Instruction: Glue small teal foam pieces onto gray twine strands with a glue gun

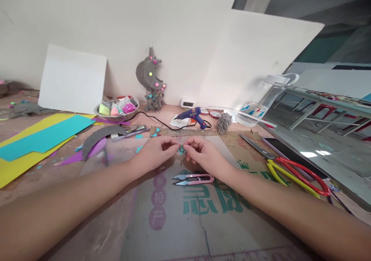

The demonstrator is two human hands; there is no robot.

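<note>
My left hand and my right hand meet over the cardboard, fingertips closed in a pinch. Between them is a small teal cut-out, its shape mostly covered by the fingers. Just below the hands, pink-handled thread snips lie with blades apart, pointing left. Small teal cut-outs rest left of my left hand. Behind the hands stands a blue glue gun, with a bundle of grey yarn to its right.
Large red-and-yellow scissors and a phone lie at the right. Teal and yellow sheets spread at the left. Along the back are a metal bowl, a grey moon ornament, a small clock and a clear jug.
</note>
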